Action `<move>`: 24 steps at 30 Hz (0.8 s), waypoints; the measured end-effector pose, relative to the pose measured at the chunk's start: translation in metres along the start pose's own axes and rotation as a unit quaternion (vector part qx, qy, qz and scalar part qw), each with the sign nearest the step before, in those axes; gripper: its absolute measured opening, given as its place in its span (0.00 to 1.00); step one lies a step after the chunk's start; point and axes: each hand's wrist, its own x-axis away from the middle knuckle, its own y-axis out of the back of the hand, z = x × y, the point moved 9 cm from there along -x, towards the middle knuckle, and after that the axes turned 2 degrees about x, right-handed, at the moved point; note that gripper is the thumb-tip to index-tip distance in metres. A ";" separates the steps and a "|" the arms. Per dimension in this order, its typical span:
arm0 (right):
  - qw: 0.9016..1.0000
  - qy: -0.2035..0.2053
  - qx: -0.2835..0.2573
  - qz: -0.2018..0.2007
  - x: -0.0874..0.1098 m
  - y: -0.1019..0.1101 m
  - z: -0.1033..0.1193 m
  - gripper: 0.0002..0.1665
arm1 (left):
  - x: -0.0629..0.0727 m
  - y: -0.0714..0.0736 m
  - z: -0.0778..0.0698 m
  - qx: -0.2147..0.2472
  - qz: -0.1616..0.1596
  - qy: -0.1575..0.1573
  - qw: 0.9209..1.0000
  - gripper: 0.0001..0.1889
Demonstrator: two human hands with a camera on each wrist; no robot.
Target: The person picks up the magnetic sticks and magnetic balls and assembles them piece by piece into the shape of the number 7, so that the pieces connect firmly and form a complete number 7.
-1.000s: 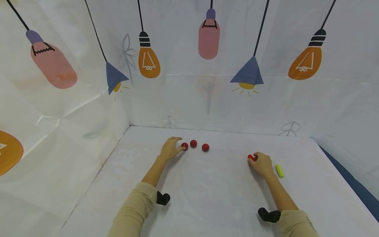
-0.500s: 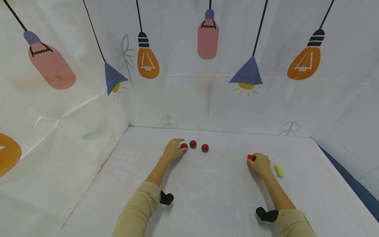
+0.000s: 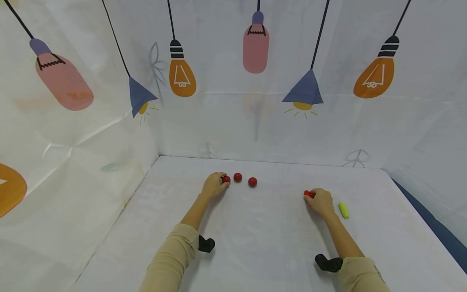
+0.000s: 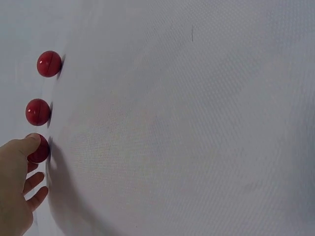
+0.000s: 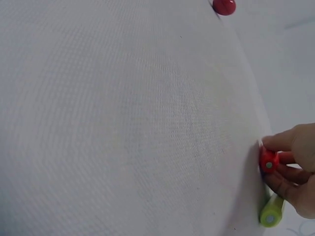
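Note:
Three red balls are on the white table. My left hand (image 3: 213, 185) pinches the leftmost red ball (image 4: 42, 150) between thumb and fingers. The middle red ball (image 3: 238, 177) and the right-hand red ball (image 3: 252, 181) lie just beyond, untouched. On the other side, my right hand (image 3: 322, 202) holds a short red stick (image 5: 268, 160) with a grey round spot on its end. The fingers cover much of it. A yellow-green stick (image 3: 343, 210) of similar shape lies to the right of that hand, and its grey-spotted end shows in the right wrist view.
The white table (image 3: 255, 235) meets a white sheet wall (image 3: 226, 125) printed with lamps and bulbs at the back and left. Black curved pieces (image 3: 206, 245) stick out at both sleeve cuffs. A dark blue strip (image 3: 430, 219) runs along the right table edge.
The left thumb and fingers have closed in on the leftmost red ball, which now sits nearer the palm. The right hand and its red stick have hardly moved.

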 end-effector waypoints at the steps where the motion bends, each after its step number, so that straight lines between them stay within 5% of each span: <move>1: 1.000 0.000 0.000 -0.001 0.000 0.000 0.000 0.21 | 0.000 0.000 0.000 0.004 -0.001 0.001 1.000 0.18; 15: 0.999 -0.022 -0.027 -0.003 0.003 0.004 -0.001 0.22 | 0.011 0.003 0.008 0.118 -0.058 -0.007 0.991 0.16; 24: 1.000 -0.009 -0.029 0.003 0.003 0.005 -0.003 0.21 | 0.021 0.004 0.010 0.150 -0.055 0.000 0.987 0.17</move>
